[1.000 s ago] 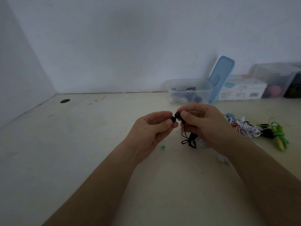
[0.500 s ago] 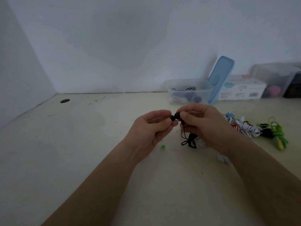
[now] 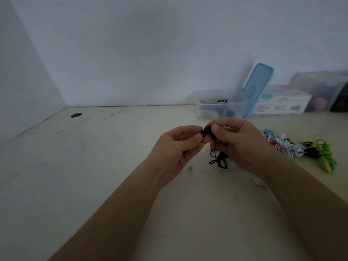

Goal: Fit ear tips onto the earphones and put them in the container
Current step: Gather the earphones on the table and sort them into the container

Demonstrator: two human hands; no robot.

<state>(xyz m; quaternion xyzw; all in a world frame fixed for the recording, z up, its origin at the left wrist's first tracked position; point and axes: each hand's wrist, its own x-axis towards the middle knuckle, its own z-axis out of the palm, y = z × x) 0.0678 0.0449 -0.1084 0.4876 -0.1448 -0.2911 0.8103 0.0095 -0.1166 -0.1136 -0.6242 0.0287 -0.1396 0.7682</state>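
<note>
Over a pale table, the left hand has its grip pinched on a small black ear tip, pressed to the black earphone, which lies left-right, nozzle pointing left. The right hand has its grip clamped on that earphone, in front of the clear plastic container.

2 bare forearms, L hand, R hand.

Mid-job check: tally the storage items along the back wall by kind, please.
Clear tubs: 2 (open tub, far-right tub)
Blue lid: 1, tilted beside the open tub
White box: 1
Total: 4; dark item at the right edge unclear, not counted.
</note>
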